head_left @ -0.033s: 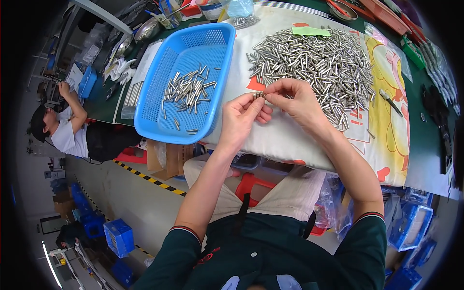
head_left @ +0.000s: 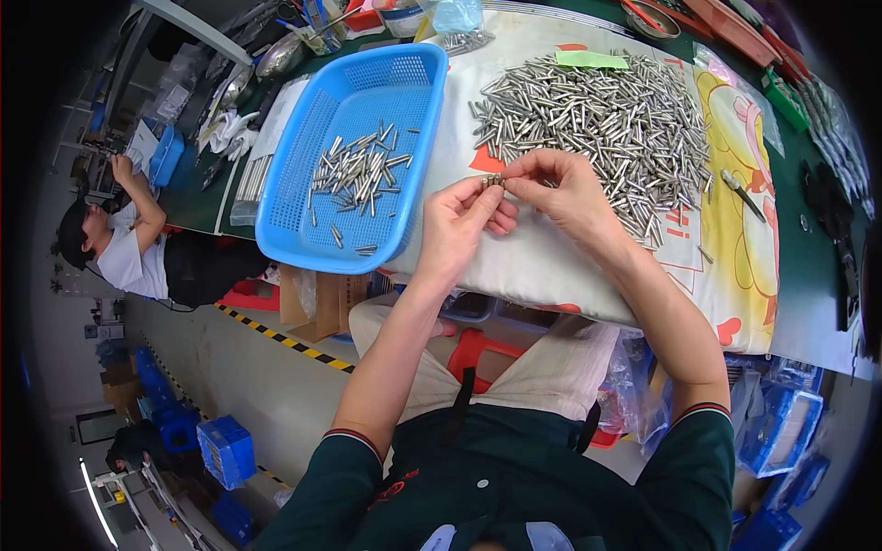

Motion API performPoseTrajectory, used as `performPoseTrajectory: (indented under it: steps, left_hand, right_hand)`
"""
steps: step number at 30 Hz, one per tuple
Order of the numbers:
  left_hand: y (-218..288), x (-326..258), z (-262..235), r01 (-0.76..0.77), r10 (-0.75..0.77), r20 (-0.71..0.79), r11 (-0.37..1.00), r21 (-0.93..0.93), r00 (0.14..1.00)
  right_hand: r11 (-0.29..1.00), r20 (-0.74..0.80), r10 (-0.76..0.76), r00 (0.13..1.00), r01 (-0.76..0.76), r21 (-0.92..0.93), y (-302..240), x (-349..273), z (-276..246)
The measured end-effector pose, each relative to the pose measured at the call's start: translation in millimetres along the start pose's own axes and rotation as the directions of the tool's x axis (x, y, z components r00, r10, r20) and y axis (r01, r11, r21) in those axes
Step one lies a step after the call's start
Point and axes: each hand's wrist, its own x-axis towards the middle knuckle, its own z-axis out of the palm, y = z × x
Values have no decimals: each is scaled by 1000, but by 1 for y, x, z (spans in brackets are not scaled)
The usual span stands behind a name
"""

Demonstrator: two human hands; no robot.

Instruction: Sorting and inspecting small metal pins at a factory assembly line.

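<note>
Silvery metal everywhere, folks: a wide heap of slim, shiny metal pins (head_left: 588,129) sprawls over a white cloth with red and yellow prints (head_left: 528,262). The near-left edge of that heap is right by the bare right hand (head_left: 571,197), which has its thumb and index finger pinched at the right end of a small bunch of short silvery metal pieces (head_left: 493,181). The bare left hand (head_left: 452,225) pinches the same bunch from the other side, thumb against fingers, so the two hands basically meet over the cloth. Can't tell how many bits are in there, fingers cover too much.

Just left of the left hand sits a bright blue, rectangular plastic basket with perforated walls (head_left: 358,101), and a smaller, loose scatter of silvery pins (head_left: 361,174) lies on its bottom. Up at the far side, a pale green paper strip (head_left: 591,60) rests on the heap. Over to the right, a slim tool with a black handle (head_left: 744,197) lies on the yellow part of the cloth.
</note>
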Motion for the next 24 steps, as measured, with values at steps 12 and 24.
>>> performPoseTrajectory:
  steps: [12,24]
  left_hand:
    - [2,-1,0,4,-4,12,1000,7,1000]
    - [-3,-4,2,-35,39,-53,997,62,998]
  right_hand:
    - [1000,-8,-1,1000,1,-17,2,1,1]
    - [973,106,214,971,-221,63,-2,5,-12]
